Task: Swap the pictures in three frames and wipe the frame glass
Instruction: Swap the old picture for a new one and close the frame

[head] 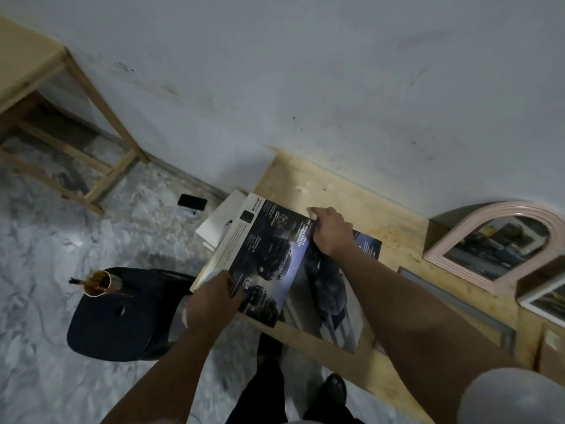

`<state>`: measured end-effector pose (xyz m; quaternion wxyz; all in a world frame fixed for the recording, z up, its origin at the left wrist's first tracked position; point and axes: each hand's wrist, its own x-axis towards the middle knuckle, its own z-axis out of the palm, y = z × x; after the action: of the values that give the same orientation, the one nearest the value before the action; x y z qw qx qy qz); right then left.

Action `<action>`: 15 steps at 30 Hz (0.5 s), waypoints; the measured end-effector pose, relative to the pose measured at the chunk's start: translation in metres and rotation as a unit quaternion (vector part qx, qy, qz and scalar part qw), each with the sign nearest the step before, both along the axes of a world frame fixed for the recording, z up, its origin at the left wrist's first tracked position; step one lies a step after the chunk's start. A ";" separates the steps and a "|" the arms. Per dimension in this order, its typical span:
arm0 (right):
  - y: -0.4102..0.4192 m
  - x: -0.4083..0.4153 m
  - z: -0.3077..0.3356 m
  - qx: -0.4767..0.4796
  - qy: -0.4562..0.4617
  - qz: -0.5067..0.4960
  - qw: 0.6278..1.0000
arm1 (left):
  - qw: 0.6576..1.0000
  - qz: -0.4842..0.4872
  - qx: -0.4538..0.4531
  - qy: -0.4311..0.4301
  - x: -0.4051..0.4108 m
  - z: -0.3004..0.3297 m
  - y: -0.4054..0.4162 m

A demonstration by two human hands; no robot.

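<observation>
Gripping the near left edge of a glossy car brochure (269,258), the left hand (214,298) curls its fingers around the page, while the right hand (328,232) pinches the fold at the far edge. The brochure lies open on the wooden bench (382,215) by the wall. To the right an arched pink frame (495,240) lies on the bench, a white frame (541,301) just beside it.

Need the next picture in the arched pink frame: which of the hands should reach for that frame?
Right, probably. The right hand rests on the magazine on the side toward the arched pink frame; the left hand grips the magazine's far edge.
</observation>
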<state>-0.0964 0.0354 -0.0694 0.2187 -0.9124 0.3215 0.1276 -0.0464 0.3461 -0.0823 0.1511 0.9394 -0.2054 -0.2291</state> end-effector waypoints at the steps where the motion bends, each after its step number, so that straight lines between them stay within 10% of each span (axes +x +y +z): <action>1: -0.003 -0.015 -0.004 -0.011 0.000 -0.011 1.000 | 0.997 -0.059 -0.011 -0.048 0.001 -0.006 -0.003; 9: -0.034 -0.081 -0.031 -0.029 0.176 -0.076 0.981 | 0.963 -0.230 0.068 -0.125 0.005 -0.045 -0.031; 15: -0.023 -0.093 -0.038 -0.059 0.137 -0.080 0.986 | 0.959 -0.228 0.085 -0.144 0.002 -0.051 -0.035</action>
<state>-0.1898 0.0121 -0.1070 0.1276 -0.8692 0.4271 0.2142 -0.0445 0.3111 -0.1332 -0.0167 0.9002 -0.4131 -0.1364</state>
